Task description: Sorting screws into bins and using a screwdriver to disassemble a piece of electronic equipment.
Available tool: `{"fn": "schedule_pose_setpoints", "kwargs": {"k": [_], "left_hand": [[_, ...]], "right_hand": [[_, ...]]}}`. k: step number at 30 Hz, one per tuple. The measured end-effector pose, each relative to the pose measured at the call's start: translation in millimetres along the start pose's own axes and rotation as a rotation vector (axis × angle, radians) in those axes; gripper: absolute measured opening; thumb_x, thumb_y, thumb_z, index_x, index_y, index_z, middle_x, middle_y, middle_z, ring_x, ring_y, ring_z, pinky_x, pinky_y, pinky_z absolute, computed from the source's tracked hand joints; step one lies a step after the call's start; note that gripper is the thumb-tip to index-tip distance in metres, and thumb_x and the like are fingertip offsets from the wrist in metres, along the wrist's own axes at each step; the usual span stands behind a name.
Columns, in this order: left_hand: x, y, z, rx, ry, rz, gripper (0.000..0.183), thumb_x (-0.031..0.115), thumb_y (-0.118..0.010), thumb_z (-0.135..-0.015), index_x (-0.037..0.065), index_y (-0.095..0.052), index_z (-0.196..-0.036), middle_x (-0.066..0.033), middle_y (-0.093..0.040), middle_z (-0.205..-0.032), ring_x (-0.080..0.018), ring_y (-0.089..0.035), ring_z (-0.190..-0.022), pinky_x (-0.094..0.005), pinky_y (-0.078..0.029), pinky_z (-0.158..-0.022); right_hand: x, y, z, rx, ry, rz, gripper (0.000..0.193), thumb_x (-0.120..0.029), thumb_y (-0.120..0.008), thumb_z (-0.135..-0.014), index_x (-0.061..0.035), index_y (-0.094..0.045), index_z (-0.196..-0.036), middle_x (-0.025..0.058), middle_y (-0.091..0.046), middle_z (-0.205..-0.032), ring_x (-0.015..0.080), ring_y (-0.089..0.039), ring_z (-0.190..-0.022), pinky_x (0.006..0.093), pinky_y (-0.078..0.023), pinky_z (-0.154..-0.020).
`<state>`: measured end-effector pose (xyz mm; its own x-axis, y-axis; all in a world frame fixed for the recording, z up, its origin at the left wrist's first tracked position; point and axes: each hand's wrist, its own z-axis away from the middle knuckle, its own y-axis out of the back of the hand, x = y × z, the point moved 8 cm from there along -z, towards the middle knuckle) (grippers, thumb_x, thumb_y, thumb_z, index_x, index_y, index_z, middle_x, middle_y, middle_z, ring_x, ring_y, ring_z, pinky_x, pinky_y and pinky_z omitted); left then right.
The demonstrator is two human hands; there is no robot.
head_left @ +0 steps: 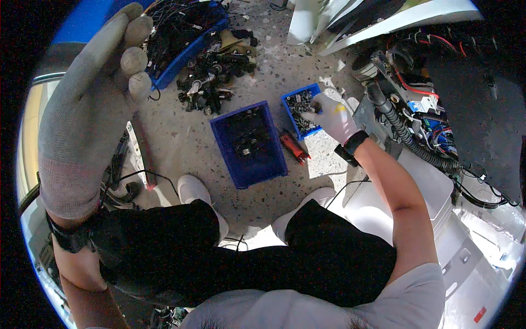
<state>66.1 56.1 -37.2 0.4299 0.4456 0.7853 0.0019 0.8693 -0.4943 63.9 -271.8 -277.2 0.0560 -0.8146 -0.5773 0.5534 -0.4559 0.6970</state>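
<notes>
My left hand (87, 115), in a grey knit glove, is raised close at the left. Its fingers stretch upward, slightly bent, and nothing shows in them. Further right, my right hand (336, 118), also gloved, reaches over a small blue box (300, 136) of small metal pieces (298, 109). Thumb and fingers stand apart at the pieces; I see nothing gripped. Just below that box lies a red-handled hand tool (295, 147). Beside it, a larger dark blue bin (249, 180) holds a few dark parts (249, 145) at its bottom.
A pile of black parts (211, 79) lies on the speckled floor (170, 131) beyond the bin. Behind it, a blue crate (192, 49) holds black cables. White curved panels (378, 27) lean at the far right. Wired machinery (422, 115) with a corrugated hose stands right of my arm.
</notes>
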Motion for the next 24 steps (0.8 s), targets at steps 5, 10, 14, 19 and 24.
{"fn": "schedule_pose_setpoints", "kwargs": {"k": [5,10,14,19,24], "left_hand": [[0.7,-5.7,8.8,0.188,-0.121,-0.372,0.049,0.006,-0.040,-0.095,-0.004,-0.028,-0.141,-0.0072,-0.048,-0.115,-0.0148,-0.048,-0.092,-0.0229,-0.041,-0.074],[3.5,-2.8,6.7,0.030,-0.077,-0.223,0.049,0.003,-0.040,-0.094,-0.004,-0.028,-0.141,-0.0081,-0.047,-0.117,-0.0161,-0.049,-0.097,-0.0235,-0.042,-0.078],[0.9,3.1,6.8,0.110,-0.181,-0.556,0.049,0.003,-0.041,-0.094,-0.004,-0.029,-0.141,-0.0080,-0.047,-0.118,-0.0164,-0.049,-0.097,-0.0239,-0.042,-0.078],[0.4,9.3,-2.2,0.099,-0.109,-0.237,0.047,0.006,-0.044,-0.095,-0.004,-0.031,-0.139,-0.0065,-0.048,-0.113,-0.0144,-0.048,-0.089,-0.0234,-0.041,-0.072],[-4.8,2.9,-7.1,0.055,-0.026,-0.057,0.041,0.010,-0.046,-0.096,-0.004,-0.036,-0.134,-0.0044,-0.049,-0.108,-0.0121,-0.047,-0.083,-0.0233,-0.040,-0.069]], "right_hand": [[10.8,-10.3,-0.6,0.032,0.007,-0.050,0.045,-0.035,-0.069,-0.079,-0.0030,-0.059,-0.109,0.0192,-0.065,-0.093,0.0342,-0.062,-0.090,0.0400,-0.048,-0.079],[11.0,-18.0,-1.6,0.092,0.248,-0.103,0.040,-0.027,-0.067,-0.081,-0.0022,-0.057,-0.110,0.0193,-0.065,-0.093,0.0350,-0.062,-0.091,0.0407,-0.048,-0.080],[8.0,-14.1,0.1,0.065,0.114,-0.145,0.034,-0.024,-0.064,-0.084,-0.0014,-0.058,-0.109,0.0194,-0.065,-0.093,0.0357,-0.062,-0.091,0.0400,-0.048,-0.079],[23.2,-16.0,-0.6,0.043,-0.006,-0.133,0.029,-0.021,-0.060,-0.087,-0.0018,-0.058,-0.109,0.0201,-0.065,-0.094,0.0365,-0.062,-0.092,0.0399,-0.048,-0.078],[21.0,-19.1,-0.1,0.062,0.171,-0.092,0.033,-0.016,-0.055,-0.091,-0.0016,-0.052,-0.121,0.0176,-0.065,-0.106,0.0254,-0.063,-0.095,0.0328,-0.048,-0.083]]}}
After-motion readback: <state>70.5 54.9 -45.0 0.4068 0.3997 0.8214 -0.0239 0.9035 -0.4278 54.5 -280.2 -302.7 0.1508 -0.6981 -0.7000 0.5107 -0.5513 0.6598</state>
